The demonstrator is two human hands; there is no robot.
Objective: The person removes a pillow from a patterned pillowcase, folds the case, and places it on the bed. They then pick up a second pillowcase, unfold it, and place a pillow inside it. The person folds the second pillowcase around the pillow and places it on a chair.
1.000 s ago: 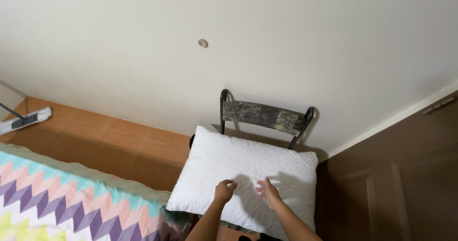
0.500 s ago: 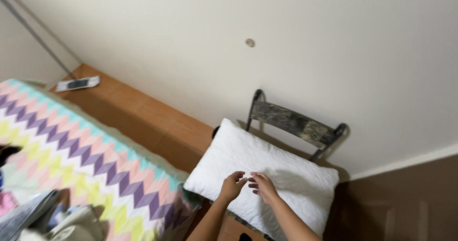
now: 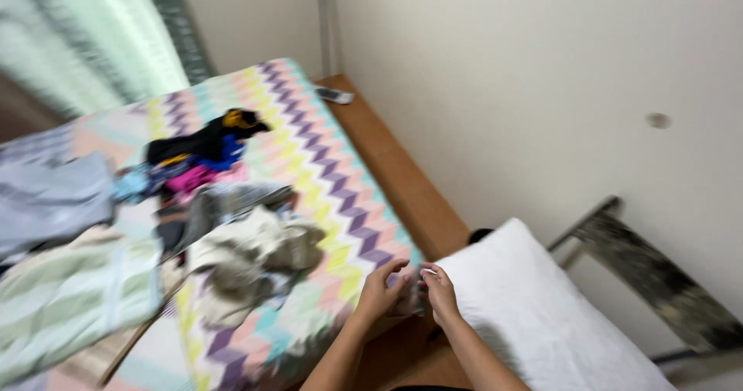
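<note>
Zigzag bedspread (image 3: 309, 174) w/ clothes (image 3: 232, 244) — white pillow (image 3: 534, 313) beside.

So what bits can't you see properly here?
- Head view, blurred by motion: the heap of dark and bright clothes on the zigzag-patterned bedspread.
- Small white item between both hands' fingers: too small.
- White pillow and dark metal chair: cut off by the edge.

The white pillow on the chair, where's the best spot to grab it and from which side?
Probably the near corner of the white pillow, the one pointing toward the bed. It sticks out past the chair with nothing on it, and both the left hand and the right hand are already beside it. Come in from the bed side, pinching the soft edge between fingers and thumb.
</note>
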